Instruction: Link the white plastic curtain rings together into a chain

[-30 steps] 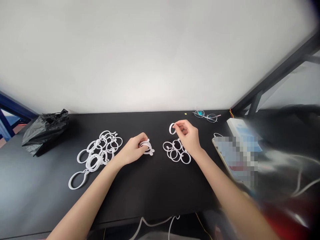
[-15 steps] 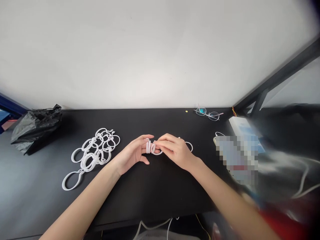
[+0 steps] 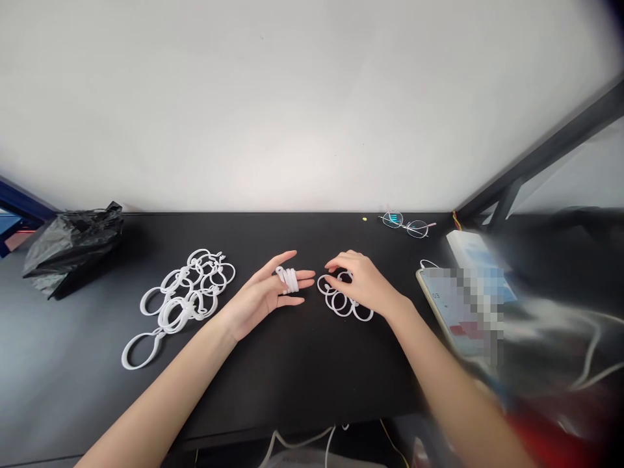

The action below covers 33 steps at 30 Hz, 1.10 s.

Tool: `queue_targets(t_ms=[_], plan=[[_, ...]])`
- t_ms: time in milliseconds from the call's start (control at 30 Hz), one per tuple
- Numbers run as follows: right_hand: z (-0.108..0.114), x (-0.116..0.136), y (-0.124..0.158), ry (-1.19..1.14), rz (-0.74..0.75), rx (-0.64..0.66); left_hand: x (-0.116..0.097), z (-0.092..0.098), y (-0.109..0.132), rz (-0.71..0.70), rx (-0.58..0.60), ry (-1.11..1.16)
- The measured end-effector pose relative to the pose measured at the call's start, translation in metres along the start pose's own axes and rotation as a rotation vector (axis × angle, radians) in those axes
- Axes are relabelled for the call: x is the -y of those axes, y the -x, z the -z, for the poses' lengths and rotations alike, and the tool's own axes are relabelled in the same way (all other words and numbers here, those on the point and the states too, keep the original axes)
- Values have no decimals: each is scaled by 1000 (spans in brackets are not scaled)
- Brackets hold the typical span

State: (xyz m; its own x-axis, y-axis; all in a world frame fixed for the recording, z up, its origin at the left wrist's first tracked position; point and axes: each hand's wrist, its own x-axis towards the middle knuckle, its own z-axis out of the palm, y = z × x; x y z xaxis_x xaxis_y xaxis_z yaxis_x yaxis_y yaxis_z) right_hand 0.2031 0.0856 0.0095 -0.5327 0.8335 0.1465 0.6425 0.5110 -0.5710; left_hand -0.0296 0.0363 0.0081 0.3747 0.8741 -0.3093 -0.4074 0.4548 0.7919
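My left hand [image 3: 260,292] is held palm-up with its fingers stretched and spread. Several white plastic rings [image 3: 290,281] sit bunched around its middle fingers, not pinched by them. To the right, my right hand [image 3: 363,276] reaches over a small cluster of white rings [image 3: 341,305] on the table, with thumb and forefinger apart around the cluster's upper left part. The hand covers some of that cluster. A larger pile of white rings [image 3: 168,316], each with a small clasp-like end, lies to the left of my left arm.
On the black table [image 3: 292,370], a crumpled black plastic bag [image 3: 71,250] lies at far left. Eyeglasses [image 3: 404,224] rest near the back wall. A phone [image 3: 446,305], partly blurred out, and a white box [image 3: 480,257] are at right. Cables hang below the front edge.
My right hand has moved right, away from my left fingers, uncovering the small ring cluster. The ring it was handling at my left hand now sits with the others around the left fingers.
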Motion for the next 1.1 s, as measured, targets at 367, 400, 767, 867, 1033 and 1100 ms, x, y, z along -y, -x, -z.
queue_targets(t_ms=[367,400,767,867,1033,1100], plan=[[-17,8,-1,-49,-59,-50,3,-5,0,35,-30,-77],[-17,8,-1,-113,-65,-105,2,-5,0,37,-41,-85],[-23,21,1,-410,201,-251,3,-7,0,34,6,46],[-24,24,2,-481,187,-249,3,-4,-1,46,58,172],[-23,23,1,-673,-120,-277,1,-3,2,-84,114,184],[-22,24,0,-812,-231,-104,1,-4,4,-162,141,106]])
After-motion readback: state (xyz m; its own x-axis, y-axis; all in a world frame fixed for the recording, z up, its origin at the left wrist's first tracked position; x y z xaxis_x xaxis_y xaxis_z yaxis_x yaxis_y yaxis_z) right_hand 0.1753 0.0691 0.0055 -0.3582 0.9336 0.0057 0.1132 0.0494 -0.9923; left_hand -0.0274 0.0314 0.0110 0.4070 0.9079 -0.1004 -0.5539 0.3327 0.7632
